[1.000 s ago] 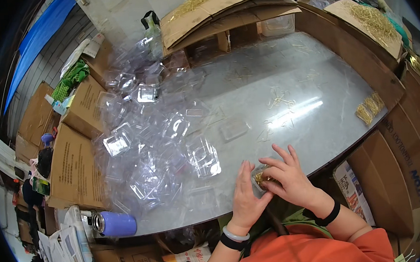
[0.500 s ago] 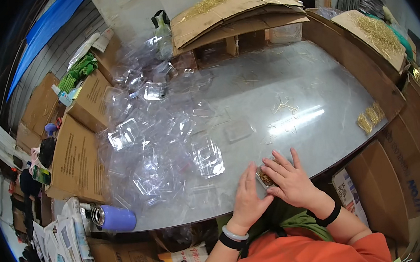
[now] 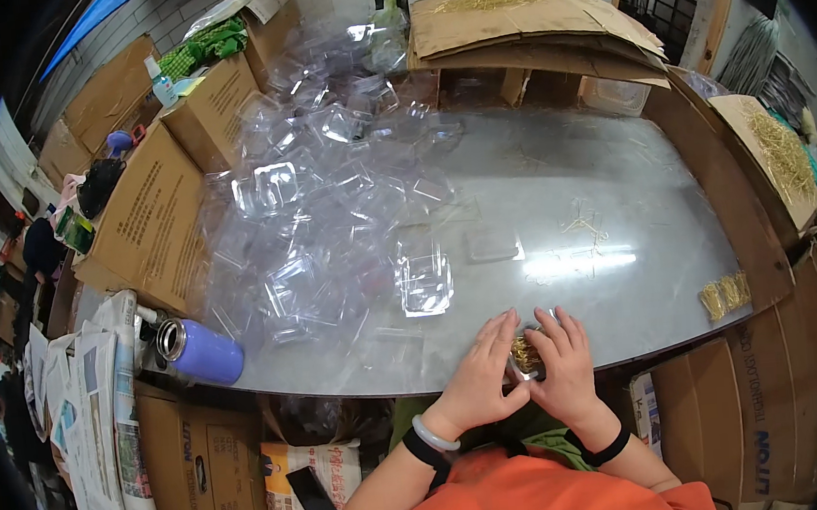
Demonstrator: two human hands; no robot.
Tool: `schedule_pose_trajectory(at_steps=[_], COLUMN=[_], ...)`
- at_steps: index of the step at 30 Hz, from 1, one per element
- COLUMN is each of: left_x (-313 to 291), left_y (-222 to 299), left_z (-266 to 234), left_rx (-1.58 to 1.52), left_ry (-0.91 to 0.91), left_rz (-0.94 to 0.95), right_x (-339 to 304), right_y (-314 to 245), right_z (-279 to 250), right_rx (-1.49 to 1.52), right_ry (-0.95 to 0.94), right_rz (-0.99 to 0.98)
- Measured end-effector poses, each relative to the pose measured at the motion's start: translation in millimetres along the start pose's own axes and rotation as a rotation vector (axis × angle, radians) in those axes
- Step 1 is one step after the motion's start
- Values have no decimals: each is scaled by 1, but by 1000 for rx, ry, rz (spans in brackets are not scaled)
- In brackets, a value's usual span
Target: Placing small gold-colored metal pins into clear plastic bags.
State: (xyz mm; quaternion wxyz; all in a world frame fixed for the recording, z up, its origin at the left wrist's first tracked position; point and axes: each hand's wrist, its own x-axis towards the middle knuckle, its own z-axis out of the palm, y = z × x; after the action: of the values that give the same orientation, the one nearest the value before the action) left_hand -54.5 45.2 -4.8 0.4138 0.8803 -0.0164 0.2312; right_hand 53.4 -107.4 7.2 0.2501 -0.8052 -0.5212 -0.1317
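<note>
At the near edge of the metal table, a small clear plastic box (image 3: 526, 353) with golden strands inside sits between my hands. My left hand (image 3: 482, 373) lies along the box's left side, its fingers straight and close together. From the right, the curved fingers of my right hand (image 3: 564, 363) press on the box's rim and cover part of it. The two thumbs nearly meet at the box's near side. Farther along the table lie a clear plastic tray or lid (image 3: 493, 245), some loose gold strands (image 3: 583, 228) and several gold bundles (image 3: 725, 296) at the right.
A heap of clear plastic boxes (image 3: 326, 204) spreads over the table's left half. Cartons (image 3: 148, 219) wall the left side, and a purple bottle (image 3: 205, 353) stands at the front left corner. Cardboard sheets (image 3: 534, 22) bearing gold strands rest at the back.
My view has swung to the right and shifted. My right hand has drawn back from across the box's top to its right side, so more gold strands show. My left hand stays beside the box.
</note>
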Motion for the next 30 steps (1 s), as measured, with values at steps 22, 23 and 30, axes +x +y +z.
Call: schedule_pose_trajectory(at_steps=[22, 23, 30], left_x=[16, 17, 15], left_y=[21, 22, 17], left_z=[6, 7, 12], left_rx=[329, 329, 351], left_ry=[80, 75, -12], left_rz=[-12, -9, 42], right_x=[-12, -11, -9], right_y=[49, 43, 35], right_z=[-28, -31, -30], right_rx=[441, 416, 229], right_ry=[-120, -77, -87], right_rz=[100, 79, -15])
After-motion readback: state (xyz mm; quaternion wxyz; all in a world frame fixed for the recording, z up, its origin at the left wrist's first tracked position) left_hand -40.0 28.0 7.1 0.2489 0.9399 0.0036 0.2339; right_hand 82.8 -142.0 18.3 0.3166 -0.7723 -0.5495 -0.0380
